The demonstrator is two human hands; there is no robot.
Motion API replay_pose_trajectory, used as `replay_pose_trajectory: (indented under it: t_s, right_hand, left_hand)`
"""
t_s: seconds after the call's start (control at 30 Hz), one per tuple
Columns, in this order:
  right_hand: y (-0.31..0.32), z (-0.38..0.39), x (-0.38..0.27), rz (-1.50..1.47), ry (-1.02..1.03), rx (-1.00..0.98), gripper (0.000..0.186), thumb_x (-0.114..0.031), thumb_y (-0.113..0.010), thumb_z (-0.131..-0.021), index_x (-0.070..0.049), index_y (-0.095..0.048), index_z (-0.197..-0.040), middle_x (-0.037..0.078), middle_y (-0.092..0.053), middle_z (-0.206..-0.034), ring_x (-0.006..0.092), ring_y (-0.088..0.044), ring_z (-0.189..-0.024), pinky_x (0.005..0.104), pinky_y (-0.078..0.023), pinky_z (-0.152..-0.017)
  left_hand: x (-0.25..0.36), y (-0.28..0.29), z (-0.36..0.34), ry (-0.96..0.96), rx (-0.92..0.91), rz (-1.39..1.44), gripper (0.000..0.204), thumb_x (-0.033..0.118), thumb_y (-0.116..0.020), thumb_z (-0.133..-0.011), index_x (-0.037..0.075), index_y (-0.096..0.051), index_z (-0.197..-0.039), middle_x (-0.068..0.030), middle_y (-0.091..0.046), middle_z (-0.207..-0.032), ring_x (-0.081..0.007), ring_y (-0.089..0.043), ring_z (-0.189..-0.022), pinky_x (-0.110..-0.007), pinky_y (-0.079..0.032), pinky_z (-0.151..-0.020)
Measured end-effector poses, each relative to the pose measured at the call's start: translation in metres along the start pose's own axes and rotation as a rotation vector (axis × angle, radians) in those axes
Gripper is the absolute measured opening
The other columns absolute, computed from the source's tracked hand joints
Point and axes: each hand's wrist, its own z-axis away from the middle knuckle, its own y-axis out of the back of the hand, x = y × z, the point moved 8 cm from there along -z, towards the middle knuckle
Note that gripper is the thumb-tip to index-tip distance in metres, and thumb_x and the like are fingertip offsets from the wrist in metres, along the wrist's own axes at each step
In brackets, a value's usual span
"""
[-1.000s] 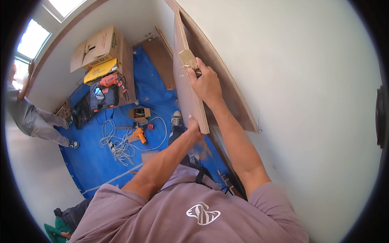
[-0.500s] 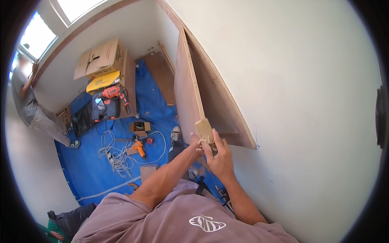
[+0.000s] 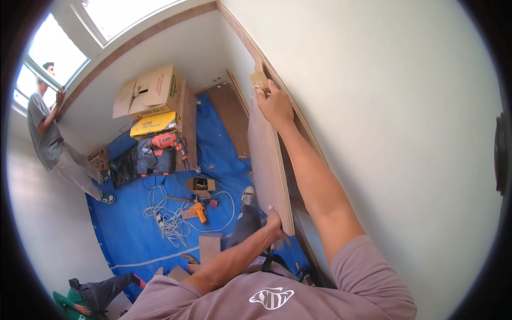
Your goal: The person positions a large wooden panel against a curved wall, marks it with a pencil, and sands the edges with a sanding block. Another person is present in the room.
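Panel: plywood board (image 3: 266, 154) stands on edge against the white wall (image 3: 384, 106), its top leaning toward the wall, over the blue floor sheet (image 3: 128, 234).
Right hand (image 3: 274, 104): raised at the board's top edge, fingers curled shut around a small pale wood block (image 3: 260, 81) pressed to that edge.
Left hand (image 3: 274, 224): at the board's lower near corner, fingers wrapped over the edge, thumb side toward the camera.
Cardboard box (image 3: 154, 90): large, brown, flaps partly open, against the far wall; dark print on its side.
Yellow case (image 3: 156, 124): flat, rectangular, just in front of the cardboard box, dark label on its lid.
Drill (image 3: 168, 141): red and black, lying on a dark open tool case (image 3: 152, 160).
Cable (image 3: 165, 216): white, loosely coiled on the sheet, beside a small orange tool (image 3: 199, 210).
Small open box (image 3: 200, 184): brown, near the cable.
Other person (image 3: 50, 138): standing by the window (image 3: 48, 53) at far left, well apart.
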Motion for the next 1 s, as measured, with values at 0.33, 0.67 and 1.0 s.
replay_pose_trajectory:
  t_s: [0.33,0.67,1.0]
  right_hand:
    - [0.002,0.012,0.004,0.016,0.005,-0.019,0.069,-0.049,-0.064,-0.107,-0.006,-0.056,-0.16,0.034,-0.071,-0.116,0.052,-0.072,-0.109,0.058,-0.059,-0.095]
    - [0.017,0.109,-0.034,-0.004,-0.046,-0.133,0.071,-0.045,-0.071,-0.106,-0.011,-0.05,-0.165,0.026,-0.066,-0.112,0.048,-0.075,-0.092,0.0538,-0.064,-0.077]
    - [0.049,0.212,-0.023,-0.01,-0.078,-0.116,0.073,-0.047,-0.071,-0.105,-0.015,-0.047,-0.166,0.026,-0.064,-0.115,0.0497,-0.075,-0.094,0.0562,-0.064,-0.076]
  left_hand:
    - [0.29,-0.002,0.029,-0.879,0.364,-0.908,0.081,0.058,-0.051,-0.112,-0.005,-0.044,-0.164,-0.0383,-0.05,-0.16,-0.0505,-0.045,-0.152,-0.054,-0.037,-0.127]
    - [0.576,-0.267,0.04,-1.228,-0.178,-0.841,0.073,0.059,-0.043,-0.118,0.003,-0.05,-0.164,-0.0166,-0.054,-0.166,-0.0295,-0.046,-0.156,-0.043,-0.032,-0.13]
    - [0.41,-0.162,0.101,-0.939,-0.471,-0.485,0.077,0.061,-0.045,-0.118,0.007,-0.037,-0.172,-0.0129,-0.043,-0.174,-0.031,-0.044,-0.158,-0.047,-0.037,-0.129]
